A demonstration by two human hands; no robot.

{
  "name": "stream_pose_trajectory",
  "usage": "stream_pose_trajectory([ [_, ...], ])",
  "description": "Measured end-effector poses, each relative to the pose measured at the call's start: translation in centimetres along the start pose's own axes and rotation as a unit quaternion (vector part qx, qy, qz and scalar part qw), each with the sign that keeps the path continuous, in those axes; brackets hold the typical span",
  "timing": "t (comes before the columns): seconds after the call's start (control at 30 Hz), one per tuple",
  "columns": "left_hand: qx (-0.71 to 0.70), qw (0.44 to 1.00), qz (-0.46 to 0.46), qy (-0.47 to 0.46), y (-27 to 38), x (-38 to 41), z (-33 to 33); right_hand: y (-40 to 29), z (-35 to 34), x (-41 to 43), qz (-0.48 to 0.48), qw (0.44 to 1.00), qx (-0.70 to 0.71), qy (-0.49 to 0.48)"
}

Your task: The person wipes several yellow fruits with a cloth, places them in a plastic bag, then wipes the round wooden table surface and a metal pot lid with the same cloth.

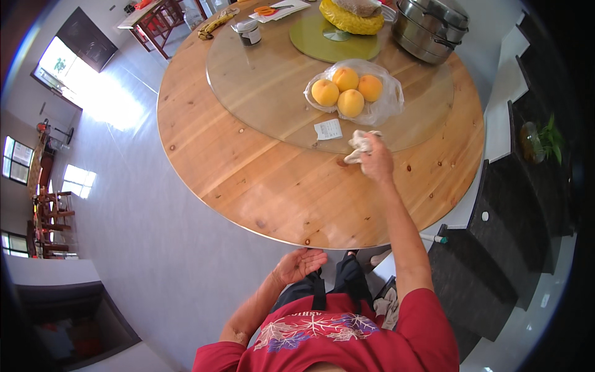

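Note:
A crumpled whitish cloth (359, 146) is in the grip of my right hand (377, 160), which reaches over the round wooden table (279, 195) near the rim of its glass turntable (274, 109). My left hand (301, 266) hangs palm up just below the table's front edge, with nothing in it. Beyond the cloth, several yellow-orange peaches (351, 102) rest on a clear plastic bag (388, 109) on the turntable. Between them and my right hand, slightly to the left, lies a small printed paper label (328, 129).
Farther back are a lidded jar (248, 33), bananas (217, 24), orange-handled scissors (269, 10), a green round board (307, 39) bearing a yellow bundle (351, 17), and a steel steamer pot (425, 32). Dark stair treads (474, 265) rise at the right, one holding a potted plant (551, 139).

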State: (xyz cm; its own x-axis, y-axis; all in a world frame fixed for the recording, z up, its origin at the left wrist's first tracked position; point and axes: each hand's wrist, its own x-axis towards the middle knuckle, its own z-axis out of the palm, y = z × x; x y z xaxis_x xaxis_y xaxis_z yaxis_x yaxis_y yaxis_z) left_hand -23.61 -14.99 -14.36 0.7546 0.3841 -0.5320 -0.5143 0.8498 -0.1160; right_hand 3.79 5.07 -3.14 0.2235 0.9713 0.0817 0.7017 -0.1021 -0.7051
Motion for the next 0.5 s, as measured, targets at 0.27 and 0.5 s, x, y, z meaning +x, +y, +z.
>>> stream_pose_trajectory([
  [0.27, -0.028, 0.998, -0.006, -0.054, -0.2, 0.1, -0.8, -4.3, 4.0, 0.6, -0.111, 0.982, 0.057, -0.144],
  [0.5, -0.019, 0.999, -0.019, -0.023, -0.1, 0.1, -0.6, -5.9, 4.6, -1.0, -0.213, 0.93, -0.037, -0.297],
])
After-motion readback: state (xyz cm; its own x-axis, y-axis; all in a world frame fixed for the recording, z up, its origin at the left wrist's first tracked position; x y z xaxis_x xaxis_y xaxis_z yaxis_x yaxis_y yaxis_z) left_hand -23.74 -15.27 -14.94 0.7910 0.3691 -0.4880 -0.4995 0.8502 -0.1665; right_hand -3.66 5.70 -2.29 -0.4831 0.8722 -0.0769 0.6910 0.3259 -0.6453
